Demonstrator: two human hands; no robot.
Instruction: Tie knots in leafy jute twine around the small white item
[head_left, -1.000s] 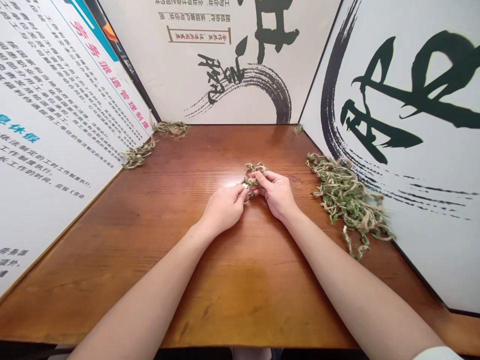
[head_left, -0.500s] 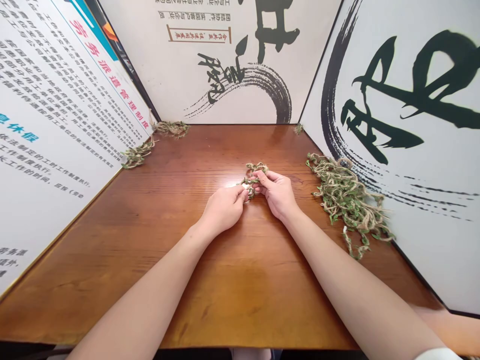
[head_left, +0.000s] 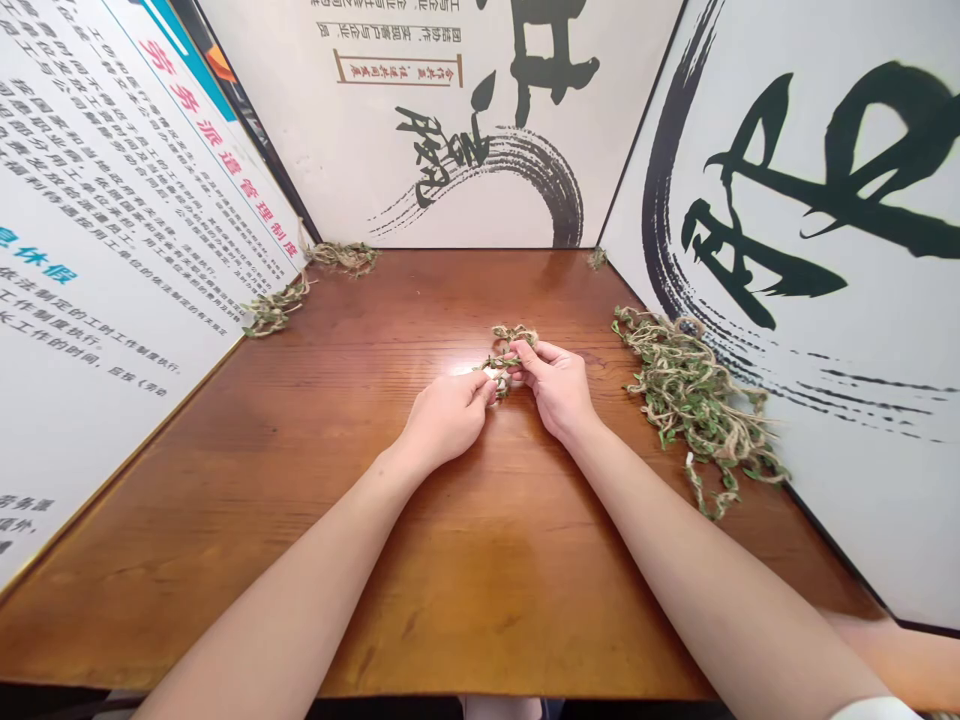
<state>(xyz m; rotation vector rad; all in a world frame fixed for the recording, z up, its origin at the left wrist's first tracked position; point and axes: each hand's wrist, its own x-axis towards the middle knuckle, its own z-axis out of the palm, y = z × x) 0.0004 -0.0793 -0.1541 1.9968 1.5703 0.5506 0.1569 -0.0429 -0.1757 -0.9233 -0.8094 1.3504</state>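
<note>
Printed notice board (head_left: pixel 112 200), back panel (head_left: pixel 450 180) and right panel (head_left: pixel 825 300), both brushed with black calligraphy, wall in three sides of a wooden table (head_left: pixel 480 600) with a glossy reddish-brown top. A short length of leafy twine (head_left: pixel 506 350), jute cord set with small green leaves, sits at the table's middle between the two hands, looped and bunched.

The left hand (head_left: pixel 444 418) is curled, its fingers closed narrowly on the near end of the twine, with a pale bit of the strand showing at the fingertips. The right hand (head_left: pixel 555 390) comes in from the other side, its thumb and forefinger pinching the strand tightly just beside the left hand's fingers. The two hands nearly touch. Whether the twine rests on the wood or is lifted just clear of it, I cannot tell.

Over the last second the hands have barely moved, and only the fingers and the loops have shifted slightly. A loose heap (head_left: pixel 697 405) of the same twine lies to the right, against the right panel. Smaller tufts (head_left: pixel 341 258) sit along the far left edge, with a scrap (head_left: pixel 597 258) in the far right corner.
</note>
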